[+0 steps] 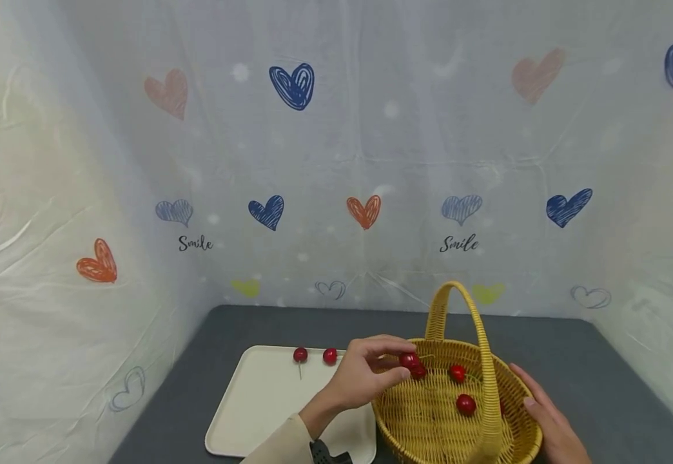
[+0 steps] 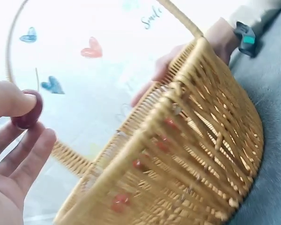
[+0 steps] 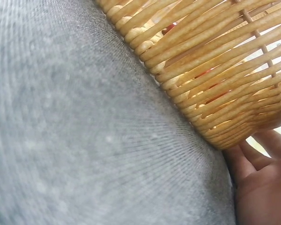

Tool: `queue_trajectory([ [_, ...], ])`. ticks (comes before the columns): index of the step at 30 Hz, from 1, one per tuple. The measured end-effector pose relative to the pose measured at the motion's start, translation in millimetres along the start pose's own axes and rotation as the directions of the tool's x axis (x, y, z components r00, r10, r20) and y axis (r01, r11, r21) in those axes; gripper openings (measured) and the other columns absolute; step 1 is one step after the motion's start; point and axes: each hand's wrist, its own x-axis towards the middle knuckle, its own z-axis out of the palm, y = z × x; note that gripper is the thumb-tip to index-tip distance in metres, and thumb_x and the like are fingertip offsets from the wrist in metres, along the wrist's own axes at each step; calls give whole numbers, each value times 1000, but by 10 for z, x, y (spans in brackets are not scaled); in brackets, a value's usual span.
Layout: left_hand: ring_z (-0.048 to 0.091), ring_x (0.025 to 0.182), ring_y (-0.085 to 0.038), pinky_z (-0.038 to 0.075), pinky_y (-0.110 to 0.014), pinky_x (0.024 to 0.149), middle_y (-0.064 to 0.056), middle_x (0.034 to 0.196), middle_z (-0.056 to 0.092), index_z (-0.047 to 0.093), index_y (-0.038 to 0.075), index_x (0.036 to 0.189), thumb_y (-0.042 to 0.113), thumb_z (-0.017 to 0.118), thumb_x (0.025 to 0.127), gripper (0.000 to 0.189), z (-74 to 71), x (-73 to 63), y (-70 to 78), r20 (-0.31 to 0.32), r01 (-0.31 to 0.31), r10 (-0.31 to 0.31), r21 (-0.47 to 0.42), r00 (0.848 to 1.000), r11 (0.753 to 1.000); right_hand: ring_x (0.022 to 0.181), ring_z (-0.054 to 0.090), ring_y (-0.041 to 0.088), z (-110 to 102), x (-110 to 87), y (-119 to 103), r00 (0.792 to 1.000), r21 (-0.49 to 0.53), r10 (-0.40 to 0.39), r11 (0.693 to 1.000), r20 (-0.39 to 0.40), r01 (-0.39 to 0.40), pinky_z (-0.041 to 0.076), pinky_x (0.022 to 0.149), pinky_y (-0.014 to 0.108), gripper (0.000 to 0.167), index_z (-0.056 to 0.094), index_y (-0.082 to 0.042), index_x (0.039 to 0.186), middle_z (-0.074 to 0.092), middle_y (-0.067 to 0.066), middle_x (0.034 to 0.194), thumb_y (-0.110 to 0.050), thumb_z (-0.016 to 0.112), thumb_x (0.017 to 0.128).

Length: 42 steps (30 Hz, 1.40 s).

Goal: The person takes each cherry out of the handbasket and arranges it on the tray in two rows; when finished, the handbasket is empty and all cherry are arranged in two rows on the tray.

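Observation:
Over the left part of the yellow wicker basket [image 1: 406,422], my left hand [image 1: 365,370] pinches a dark red cherry [image 1: 409,360] between thumb and fingers. The left wrist view shows the same cherry [image 2: 28,110] with its thin stem pointing up. Inside the basket lie several red cherries [image 1: 465,405], one partly hidden behind the arched handle [image 1: 490,393]. My right hand [image 1: 557,422] rests against the basket's right outer side, its fingers extended. In the right wrist view, the right hand's fingers [image 3: 260,157] touch the woven wall low down.
A cream tray [image 1: 255,412] lies to the left of the basket, under my left forearm. Two cherries, a left one [image 1: 300,354] and a right one [image 1: 329,356], sit near its far edge. The dark grey tabletop [image 1: 621,386] meets a heart-printed curtain [image 1: 336,258] behind.

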Motion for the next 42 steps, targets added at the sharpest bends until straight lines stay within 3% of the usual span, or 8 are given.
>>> queue_trajectory([
  [5, 75, 116, -14, 66, -34, 97, -29, 134, 71, 70, -9, 136, 1, 73, 102, 35, -308, -252, 149, -65, -12, 10, -41, 998, 999, 123, 66, -3, -37, -17, 13, 998, 64, -26, 998, 52, 22, 65, 92, 39, 67, -6, -22, 178, 43, -28, 147, -40, 26, 122],
  [7, 77, 110, -15, 66, -33, 95, -24, 132, 74, 71, -9, 135, -1, 73, 101, 35, -450, -379, 218, -85, 34, -40, -60, 996, 998, 124, 65, -3, -45, -26, 16, 996, 94, -35, 995, 79, 27, 65, 93, 39, 67, -9, -22, 177, 47, -35, 143, -38, 25, 122],
  [15, 80, 110, -19, 66, -33, 96, -30, 132, 73, 70, -9, 136, 1, 76, 99, 38, -1078, -926, 452, -181, 243, -230, 57, 956, 968, 123, 65, -3, -35, -27, 20, 997, 109, -18, 994, 72, 10, 65, 92, 39, 67, -9, -21, 177, 51, -39, 139, -39, 26, 122],
  [24, 80, 111, -15, 66, -30, 92, -20, 127, 78, 73, -5, 134, -1, 78, 98, 37, -1688, -1423, 584, -315, 295, -219, 218, 923, 930, 125, 65, -4, -87, -28, 38, 991, 159, -38, 987, 129, 18, 64, 94, 37, 68, -15, -24, 176, 52, -40, 140, -38, 24, 122],
  [29, 79, 109, -11, 66, -27, 90, -4, 121, 81, 75, -4, 130, -2, 79, 96, 34, -1917, -1544, 593, -388, 315, -189, 292, 902, 903, 124, 65, -3, -100, -23, 42, 993, 139, -30, 990, 112, 14, 65, 94, 39, 67, -13, -25, 176, 51, -39, 140, -38, 24, 122],
  [33, 77, 108, -7, 65, -24, 89, -12, 121, 81, 74, -6, 130, -4, 78, 97, 34, -2021, -1578, 560, -394, 298, -148, 352, 907, 887, 124, 66, -2, -93, -31, 39, 995, 129, -9, 992, 104, -5, 65, 94, 41, 67, -12, -28, 177, 50, -38, 140, -41, 25, 122],
  [37, 78, 108, -9, 64, -23, 87, -19, 124, 79, 74, -3, 133, 2, 79, 98, 36, -2060, -1548, 488, -414, 376, -219, 348, 884, 859, 123, 67, -2, -82, -26, 35, 995, 125, -5, 992, 97, -7, 65, 94, 42, 67, -11, -27, 177, 50, -38, 140, -41, 25, 122],
  [42, 79, 116, -24, 63, -22, 89, -15, 127, 79, 76, 4, 134, 4, 80, 97, 38, -2071, -1450, 327, -439, 481, -309, 362, 844, 798, 122, 67, -2, -67, -8, 29, 995, 129, -11, 992, 103, -2, 65, 93, 41, 68, -14, -25, 176, 52, -39, 138, -39, 25, 122],
])
